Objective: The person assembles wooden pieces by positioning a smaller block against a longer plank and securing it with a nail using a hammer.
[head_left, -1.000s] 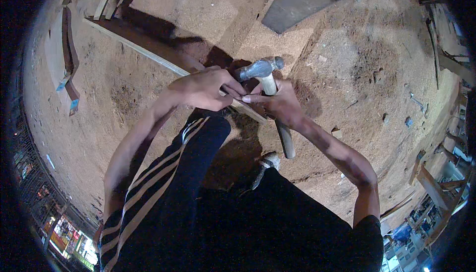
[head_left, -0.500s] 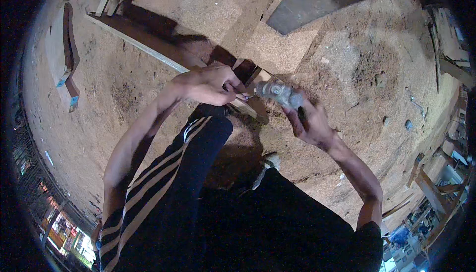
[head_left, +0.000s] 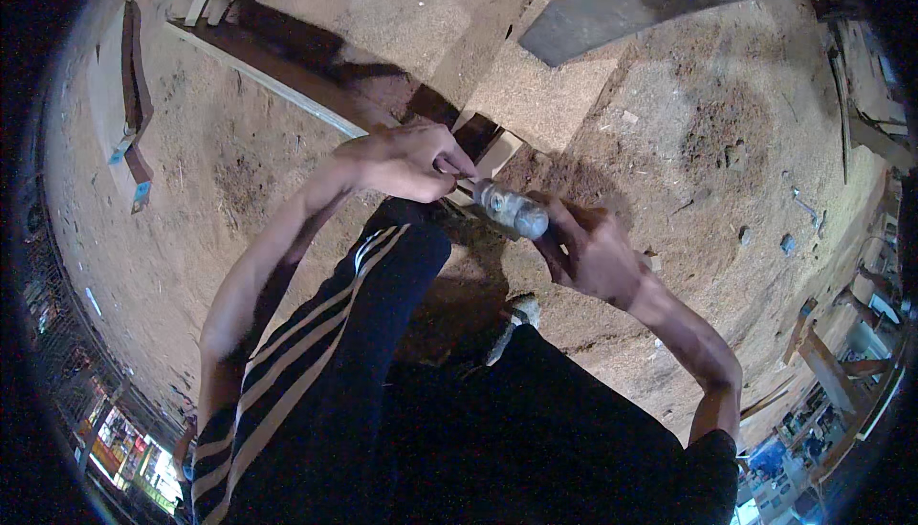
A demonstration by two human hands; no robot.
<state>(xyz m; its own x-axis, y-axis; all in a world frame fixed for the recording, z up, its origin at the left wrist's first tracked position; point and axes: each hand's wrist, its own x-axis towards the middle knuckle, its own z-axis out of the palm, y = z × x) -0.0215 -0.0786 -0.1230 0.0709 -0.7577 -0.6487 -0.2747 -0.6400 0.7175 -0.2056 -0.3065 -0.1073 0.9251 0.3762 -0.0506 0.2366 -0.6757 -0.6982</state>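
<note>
My right hand (head_left: 598, 252) is wrapped round a hammer, its handle mostly hidden by the fingers. The grey metal hammer head (head_left: 512, 209) reaches to the fingertips of my left hand (head_left: 411, 162), which are pinched together. Whatever small thing they hold is hidden by the fingers and the hammer head. That hand rests at the near end of a long wooden board (head_left: 277, 85) standing on its edge. A short pale piece of wood (head_left: 499, 154) lies just beyond the fingertips. My left knee (head_left: 421, 238), in dark striped trousers, is bent close below the board.
Sawdust-covered ground (head_left: 688, 181) surrounds me. Small wood blocks (head_left: 199, 4) stand at the board's far end. More boards (head_left: 117, 95) lie at the left. A dark grey sheet (head_left: 660, 4) lies at the far right, and timber frames (head_left: 832, 372) stand along the right edge.
The hammer head has swung nearer and lower, its front end now against my left fingertips. My right hand has turned with it; the left hand keeps its place.
</note>
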